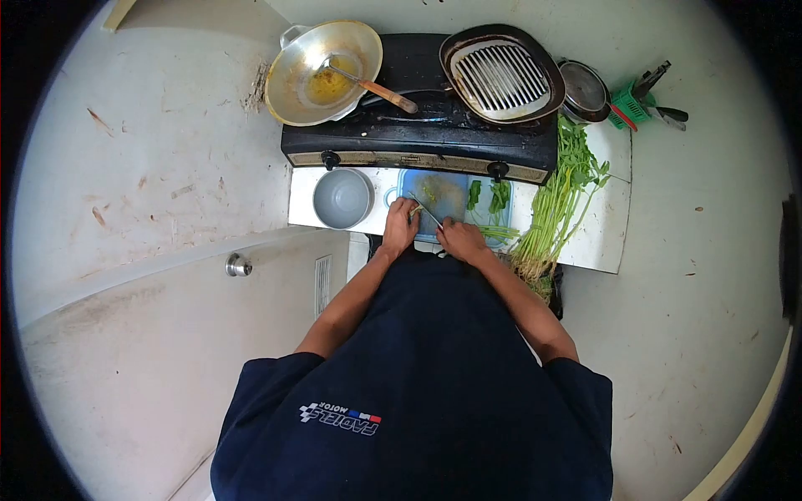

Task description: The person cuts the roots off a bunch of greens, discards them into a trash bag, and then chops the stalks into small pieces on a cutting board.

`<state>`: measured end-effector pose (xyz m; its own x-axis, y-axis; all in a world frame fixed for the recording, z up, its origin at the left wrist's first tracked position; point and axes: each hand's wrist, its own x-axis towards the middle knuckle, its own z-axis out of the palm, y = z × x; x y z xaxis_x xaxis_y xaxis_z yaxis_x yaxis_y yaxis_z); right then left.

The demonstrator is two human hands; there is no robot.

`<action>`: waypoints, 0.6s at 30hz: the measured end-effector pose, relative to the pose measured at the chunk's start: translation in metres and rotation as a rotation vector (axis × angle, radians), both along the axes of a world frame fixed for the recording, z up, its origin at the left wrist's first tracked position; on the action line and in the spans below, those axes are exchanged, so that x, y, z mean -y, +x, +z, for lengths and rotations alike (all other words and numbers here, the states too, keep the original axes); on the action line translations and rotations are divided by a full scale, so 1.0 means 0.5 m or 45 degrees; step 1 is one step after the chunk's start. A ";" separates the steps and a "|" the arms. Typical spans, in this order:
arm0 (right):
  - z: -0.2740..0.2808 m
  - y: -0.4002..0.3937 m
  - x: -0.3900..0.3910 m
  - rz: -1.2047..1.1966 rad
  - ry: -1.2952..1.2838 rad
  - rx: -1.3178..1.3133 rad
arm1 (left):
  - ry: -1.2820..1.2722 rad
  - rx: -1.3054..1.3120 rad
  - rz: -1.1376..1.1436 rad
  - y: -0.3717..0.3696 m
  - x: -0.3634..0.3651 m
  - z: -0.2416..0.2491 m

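Note:
A blue cutting board (455,185) lies on the white counter before the stove. My right hand (462,240) is closed around a knife (429,212), its blade slanting up and left over the board. Beside the blade, the fingers of my left hand (401,224) are curled together at the board's left side. A small pale piece shows at their tips, too small to name. Finely chopped bits (430,185) lie on the board above my hands. Cut green leaves (499,197) and green stems (499,231) rest on its right side.
A grey bowl (342,199) stands left of the board. A large bunch of leafy greens (551,213) lies at right, roots over the counter's front edge. The black stove (409,138) carries a wok (292,75) with a wooden-handled utensil (388,94) and a grill pan (503,75).

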<state>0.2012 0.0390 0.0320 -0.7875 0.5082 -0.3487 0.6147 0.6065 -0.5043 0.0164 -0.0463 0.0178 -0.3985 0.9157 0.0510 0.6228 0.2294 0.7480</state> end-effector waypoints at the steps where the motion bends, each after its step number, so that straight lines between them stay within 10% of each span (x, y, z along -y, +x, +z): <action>1: 0.001 0.000 0.000 0.010 -0.003 0.005 | 0.000 -0.006 0.000 0.000 0.001 -0.001; 18: -0.026 -0.023 0.007 0.035 -0.051 0.009 | -0.002 -0.014 0.067 0.005 0.011 -0.001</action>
